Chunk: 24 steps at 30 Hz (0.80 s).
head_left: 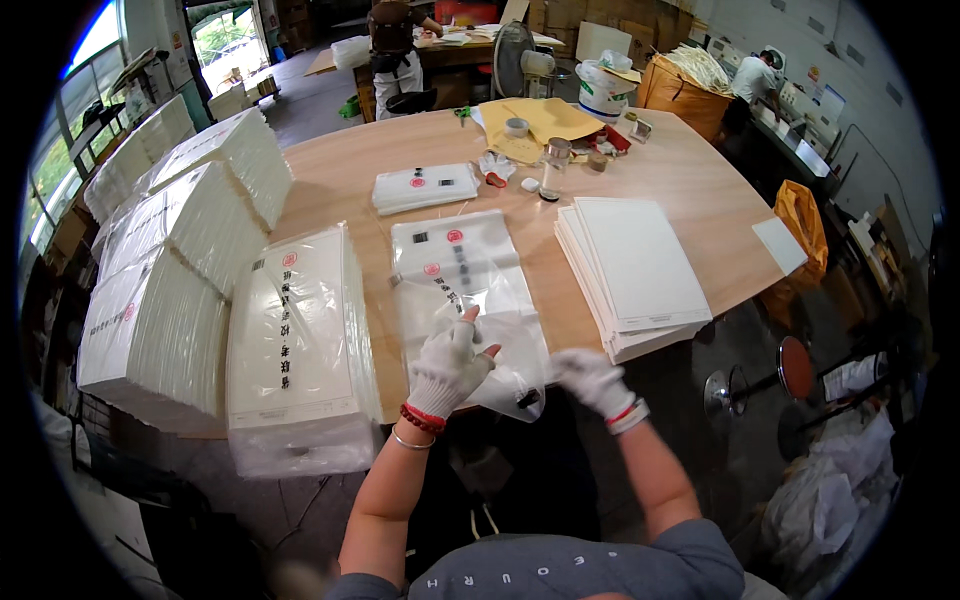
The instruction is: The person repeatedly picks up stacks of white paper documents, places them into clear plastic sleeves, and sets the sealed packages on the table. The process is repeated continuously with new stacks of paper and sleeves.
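A clear plastic bag (515, 330) with red and black printing lies flat in front of me, its near end hanging past the table edge. My left hand (452, 365), in a white glove with bare fingertips, rests on the bag with thumb and forefinger apart. Close to the bag's near right corner is my right hand (592, 383), also gloved; motion smears its fingers. To the right sits a stack of white paper sheets (640, 260). On the left, a pile of filled plastic bags (310, 350) reaches the near edge.
Bagged paper stacks (165, 320) crowd the far left. Behind the bag lie smaller folded plastic bags (425, 190). A glass jar (554, 170), tape roll (516, 127), yellow paper (545, 115) and white bucket (604, 92) stand farther back. Two people work beyond the table.
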Motion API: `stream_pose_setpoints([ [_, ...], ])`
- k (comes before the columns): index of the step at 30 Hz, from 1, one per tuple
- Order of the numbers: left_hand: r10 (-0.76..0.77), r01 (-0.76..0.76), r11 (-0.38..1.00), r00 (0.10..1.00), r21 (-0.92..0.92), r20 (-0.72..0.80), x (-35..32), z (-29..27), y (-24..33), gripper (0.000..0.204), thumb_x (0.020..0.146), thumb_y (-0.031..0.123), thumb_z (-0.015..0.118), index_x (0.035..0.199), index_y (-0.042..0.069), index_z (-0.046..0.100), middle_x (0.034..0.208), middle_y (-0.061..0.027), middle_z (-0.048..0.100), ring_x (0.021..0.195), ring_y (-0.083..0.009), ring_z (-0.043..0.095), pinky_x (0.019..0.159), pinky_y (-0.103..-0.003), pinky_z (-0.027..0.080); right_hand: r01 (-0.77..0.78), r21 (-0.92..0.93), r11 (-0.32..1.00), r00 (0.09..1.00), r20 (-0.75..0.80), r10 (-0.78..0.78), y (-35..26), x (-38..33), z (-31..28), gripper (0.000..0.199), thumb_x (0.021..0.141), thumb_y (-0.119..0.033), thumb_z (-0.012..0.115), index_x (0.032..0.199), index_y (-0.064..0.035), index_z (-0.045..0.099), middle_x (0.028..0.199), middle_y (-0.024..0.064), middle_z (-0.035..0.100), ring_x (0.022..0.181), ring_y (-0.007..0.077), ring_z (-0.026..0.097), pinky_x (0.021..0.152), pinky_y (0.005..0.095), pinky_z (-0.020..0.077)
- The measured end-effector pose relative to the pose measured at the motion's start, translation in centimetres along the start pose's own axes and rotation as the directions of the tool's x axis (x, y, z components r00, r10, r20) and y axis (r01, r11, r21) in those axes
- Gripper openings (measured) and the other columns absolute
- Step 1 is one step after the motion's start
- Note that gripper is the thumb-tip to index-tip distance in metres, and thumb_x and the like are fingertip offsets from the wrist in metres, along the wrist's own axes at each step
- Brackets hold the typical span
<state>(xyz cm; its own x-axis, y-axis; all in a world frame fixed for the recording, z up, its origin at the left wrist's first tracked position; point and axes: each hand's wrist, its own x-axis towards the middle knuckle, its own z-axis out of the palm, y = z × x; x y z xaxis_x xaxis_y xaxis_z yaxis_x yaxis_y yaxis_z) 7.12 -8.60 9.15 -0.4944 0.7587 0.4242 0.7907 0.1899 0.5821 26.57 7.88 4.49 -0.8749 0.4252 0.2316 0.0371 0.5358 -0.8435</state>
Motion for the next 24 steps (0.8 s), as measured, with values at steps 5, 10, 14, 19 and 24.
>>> stream_pose_setpoints([
  [5, 0.106, -0.071, 0.977, 0.98, 0.2, -0.168, -2.1, -1.1, 1.7, 0.06, 0.065, 0.017, 0.073, 0.118, 0.004, 0.048, 0.092, -0.0104, 0.061, 0.085, -0.0291, 0.057, 0.082, -0.039, 0.045, -0.098, -0.79, 0.606, 0.951, -0.254, -0.176, 6.8, 1.0, -9.2, 0.063, 0.074, -0.026, 0.066, 0.128, -0.0061, 0.041, 0.109, 0.0168, 0.054, 0.104, 0.0381, 0.048, 0.088, 0.0431, 0.0408],
  [10, 0.271, -0.222, 0.959, 0.896, 0.175, -0.351, -4.0, -0.9, 4.9, 0.05, 0.065, 0.01, 0.072, 0.112, 0.007, 0.054, 0.093, -0.0092, 0.06, 0.082, -0.0271, 0.058, 0.071, -0.035, 0.047, -0.145, -0.676, 0.723, 0.918, -0.364, -0.156, 8.5, 0.8, -10.8, 0.056, 0.076, -0.03, 0.066, 0.123, -0.0085, 0.045, 0.092, 0.0154, 0.06, 0.089, 0.0356, 0.056, 0.078, 0.0437, 0.045],
  [14, 0.197, -0.153, 0.933, 0.975, -0.326, 0.106, -5.4, 2.7, 8.6, 0.034, 0.077, 0.01, 0.066, 0.109, 0.007, 0.056, 0.095, -0.0076, 0.06, 0.082, -0.0197, 0.059, 0.072, -0.03, 0.047, -0.189, -0.816, 0.547, 0.898, -0.369, -0.24, 8.8, 2.3, -12.7, 0.019, 0.083, -0.025, 0.058, 0.088, -0.0071, 0.055, 0.07, 0.0151, 0.059, 0.068, 0.0344, 0.059, 0.06, 0.0445, 0.0462],
  [19, 0.06, 0.721, -0.361, 0.651, -0.591, 0.757, -5.4, 12.0, 8.8, 0.041, 0.094, 0.023, 0.048, 0.13, 0.006, 0.039, 0.129, -0.007, 0.046, 0.108, -0.0226, 0.052, 0.095, -0.035, 0.041, 0.092, -0.941, 0.326, 0.936, -0.03, -0.35, -2.8, -2.7, -7.9, 0.019, 0.082, -0.024, 0.058, 0.07, -0.0083, 0.054, 0.06, 0.0112, 0.054, 0.052, 0.0289, 0.055, 0.046, 0.0397, 0.0435],
  [24, -0.101, 0.799, -0.023, 0.596, -0.601, 0.796, -7.6, 12.2, 7.0, 0.047, 0.084, 0.014, 0.053, 0.128, 0.004, 0.037, 0.111, -0.0075, 0.054, 0.1, -0.0199, 0.054, 0.085, -0.034, 0.046, 0.22, -0.373, 0.901, 0.971, 0.177, -0.164, -7.0, -8.3, -6.5, 0.022, 0.081, -0.025, 0.06, 0.089, -0.0045, 0.062, 0.089, 0.0096, 0.063, 0.085, 0.0283, 0.06, 0.075, 0.0352, 0.0485],
])
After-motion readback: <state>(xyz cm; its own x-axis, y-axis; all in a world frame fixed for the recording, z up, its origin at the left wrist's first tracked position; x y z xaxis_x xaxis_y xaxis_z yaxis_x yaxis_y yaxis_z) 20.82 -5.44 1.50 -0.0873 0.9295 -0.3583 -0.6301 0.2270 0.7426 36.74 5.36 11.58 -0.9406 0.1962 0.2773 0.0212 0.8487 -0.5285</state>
